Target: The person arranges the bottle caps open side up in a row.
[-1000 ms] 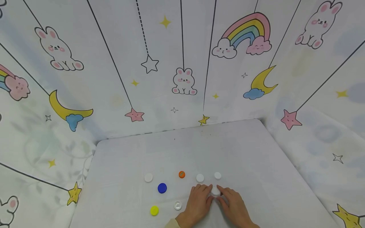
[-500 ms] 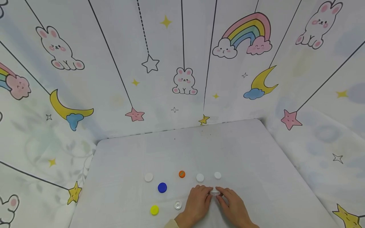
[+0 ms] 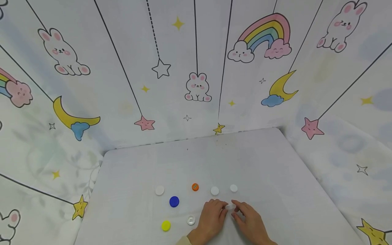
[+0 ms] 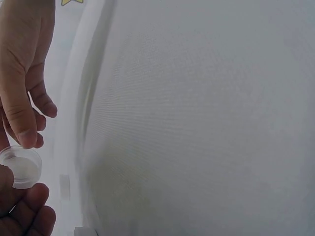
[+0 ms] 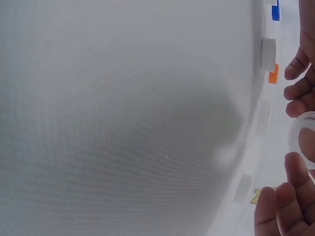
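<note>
My left hand (image 3: 212,217) pinches a small translucent round cap (image 3: 230,207) between thumb and index finger, close over the table. The left wrist view shows the cap (image 4: 25,169) as a shallow clear cup with a rim. My right hand (image 3: 252,223) is beside it with relaxed fingers; its index fingertip is right at the cap's rim and the thumb is held apart below. Behind the hands lie two white caps, the left one (image 3: 214,191) and the right one (image 3: 233,188). A clear cap (image 3: 191,220) lies left of my left hand.
Further left on the white table (image 3: 260,163) are an orange cap (image 3: 195,187), a blue cap (image 3: 174,201), a yellow cap (image 3: 166,225) and another white cap (image 3: 159,190). Patterned cloth walls (image 3: 122,85) rise behind the table and at both sides.
The held cap has tipped from facing up to a tilt and looks narrower from above. My right thumb has come away from it. The caps on the table have stayed put.
</note>
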The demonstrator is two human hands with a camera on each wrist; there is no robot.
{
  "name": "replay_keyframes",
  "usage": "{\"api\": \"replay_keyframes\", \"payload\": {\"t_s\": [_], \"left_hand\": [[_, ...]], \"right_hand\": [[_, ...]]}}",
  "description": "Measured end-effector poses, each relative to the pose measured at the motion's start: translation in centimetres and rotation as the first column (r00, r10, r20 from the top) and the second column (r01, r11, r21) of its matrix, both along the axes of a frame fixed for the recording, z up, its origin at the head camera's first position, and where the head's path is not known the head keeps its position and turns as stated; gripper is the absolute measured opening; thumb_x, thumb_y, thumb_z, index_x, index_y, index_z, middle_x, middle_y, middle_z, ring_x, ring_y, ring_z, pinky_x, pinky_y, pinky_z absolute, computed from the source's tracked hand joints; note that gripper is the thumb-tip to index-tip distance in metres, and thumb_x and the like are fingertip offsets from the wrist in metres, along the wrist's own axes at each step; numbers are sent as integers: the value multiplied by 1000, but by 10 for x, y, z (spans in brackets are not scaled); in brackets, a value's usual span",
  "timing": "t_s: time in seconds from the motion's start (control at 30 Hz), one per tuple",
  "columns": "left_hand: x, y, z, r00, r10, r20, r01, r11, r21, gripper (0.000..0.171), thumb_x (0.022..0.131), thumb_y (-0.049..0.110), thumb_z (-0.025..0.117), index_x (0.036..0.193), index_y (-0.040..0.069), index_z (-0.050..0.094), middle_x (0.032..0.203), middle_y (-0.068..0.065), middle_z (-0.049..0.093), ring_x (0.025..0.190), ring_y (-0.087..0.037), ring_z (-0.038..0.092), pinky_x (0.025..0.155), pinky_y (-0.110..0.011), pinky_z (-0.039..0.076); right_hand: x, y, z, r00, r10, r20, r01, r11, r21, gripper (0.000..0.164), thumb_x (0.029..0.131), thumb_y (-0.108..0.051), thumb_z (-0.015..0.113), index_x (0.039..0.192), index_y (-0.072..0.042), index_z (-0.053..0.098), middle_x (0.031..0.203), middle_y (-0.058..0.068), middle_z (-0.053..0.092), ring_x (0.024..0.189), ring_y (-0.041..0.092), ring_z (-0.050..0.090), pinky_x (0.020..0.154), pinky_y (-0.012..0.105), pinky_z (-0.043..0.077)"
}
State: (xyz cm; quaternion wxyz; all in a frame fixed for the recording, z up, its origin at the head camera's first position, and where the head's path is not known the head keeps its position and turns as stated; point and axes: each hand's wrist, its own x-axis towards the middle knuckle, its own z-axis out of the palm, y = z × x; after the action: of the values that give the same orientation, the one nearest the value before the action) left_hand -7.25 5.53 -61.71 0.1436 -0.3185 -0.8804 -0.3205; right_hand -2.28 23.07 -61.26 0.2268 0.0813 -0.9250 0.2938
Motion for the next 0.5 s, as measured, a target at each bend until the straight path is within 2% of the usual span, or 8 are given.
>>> {"api": "replay_keyframes", "payload": {"t_s": [0.1,0.27,0.5], "left_hand": [[0,0,2,1000,3,25,-4,1000,14,9,90,22,68,98,19,68,83,13,63,74,-2,52,64,-15,34],[0,0,6,994,7,107,-10,1000,26,6,93,21,66,97,17,69,84,11,65,76,-2,53,65,-16,35],[0,0,7,991,4,136,-12,998,60,9,95,20,62,94,16,71,81,9,66,72,-3,54,63,-18,38]], "right_hand": [[-1,0,0,1000,14,-20,-14,1000,-1,59,64,-1,88,118,-13,68,84,-13,59,68,1,50,63,9,36],[-2,0,-1,999,29,-27,-30,1000,-11,64,61,1,89,119,-12,67,84,-12,58,67,1,48,62,7,34],[-2,-3,-5,1000,28,-6,-28,1000,-3,67,59,2,90,120,-11,66,82,-14,51,66,-3,42,61,5,31]]}}
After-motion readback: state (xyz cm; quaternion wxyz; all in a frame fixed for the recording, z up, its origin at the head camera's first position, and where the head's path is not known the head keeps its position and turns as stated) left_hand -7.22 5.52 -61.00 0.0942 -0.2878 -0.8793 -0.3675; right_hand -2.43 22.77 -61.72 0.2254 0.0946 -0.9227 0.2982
